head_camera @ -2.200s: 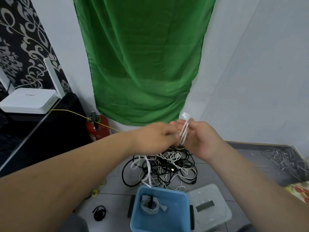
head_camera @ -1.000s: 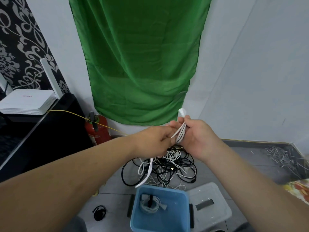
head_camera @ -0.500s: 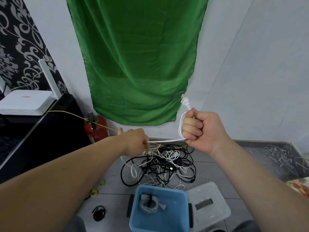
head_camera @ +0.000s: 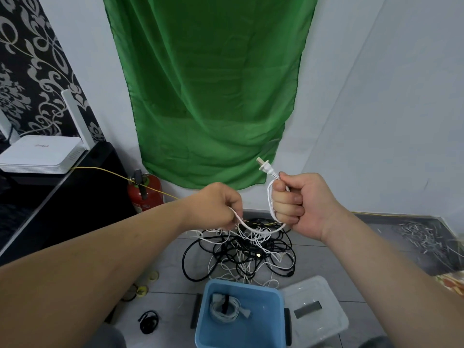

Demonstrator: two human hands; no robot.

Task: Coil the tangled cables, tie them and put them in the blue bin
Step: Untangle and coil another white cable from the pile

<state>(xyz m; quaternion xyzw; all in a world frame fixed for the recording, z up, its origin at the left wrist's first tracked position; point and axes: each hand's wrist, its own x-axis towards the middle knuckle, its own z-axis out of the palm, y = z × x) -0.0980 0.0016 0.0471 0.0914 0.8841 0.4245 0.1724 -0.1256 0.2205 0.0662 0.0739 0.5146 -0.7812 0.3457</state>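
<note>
My right hand (head_camera: 298, 199) is a fist round a white power cable (head_camera: 270, 197), whose two-pin plug (head_camera: 265, 167) sticks up above my thumb. The cable loops down under the fist and runs left to my left hand (head_camera: 221, 205), which pinches it. Below both hands a tangle of black and white cables (head_camera: 241, 252) lies on the grey floor. The blue bin (head_camera: 271, 322) stands at the bottom centre and holds one tied white coil (head_camera: 226, 310).
A clear plastic lid (head_camera: 324, 320) lies right of the bin. A small black cable loop (head_camera: 148, 322) and tape rolls (head_camera: 140, 288) sit on the floor at left. A red fire extinguisher (head_camera: 147, 194) stands by the wall. A white router (head_camera: 40, 154) rests on the black cabinet.
The hands first met at the cable, then drew apart, stretching it. Now my left hand has come back up toward my right fist, and the cable between them sags in a loop.
</note>
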